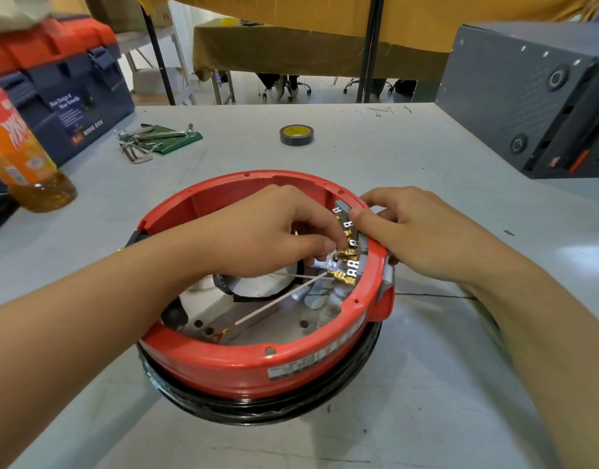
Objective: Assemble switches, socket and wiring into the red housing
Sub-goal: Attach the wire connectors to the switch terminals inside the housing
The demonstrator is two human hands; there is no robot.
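The red housing (257, 363) sits on the grey surface (426, 384), directly in front of the person, resting on a black ring (257, 406). Its open top faces up.

Step in hand: wiring the terminals. A grey switch block (354, 245) is seated against the inner right wall of the housing, its row of brass terminals (342, 277) facing inward.

The left hand (274, 231) reaches into the housing. Its fingertips are pinched on a white wire (278, 301) at the terminal row; the free end of the wire trails down toward the housing floor. A second thin white wire crosses beneath the hand.

The right hand (416, 231) is closed over the rim from outside. Its thumb presses on the inner face of the block; its fingers wrap the outer wall, bracing the part.

Judged progress: the block is in place, and the wire connections are partly made.

Next move, as a judgement: the wire end is aligned with a free terminal and pushed fully home, while the right hand holds the block against the push. Neighbouring terminals sit close together, so care is needed not to bend them.
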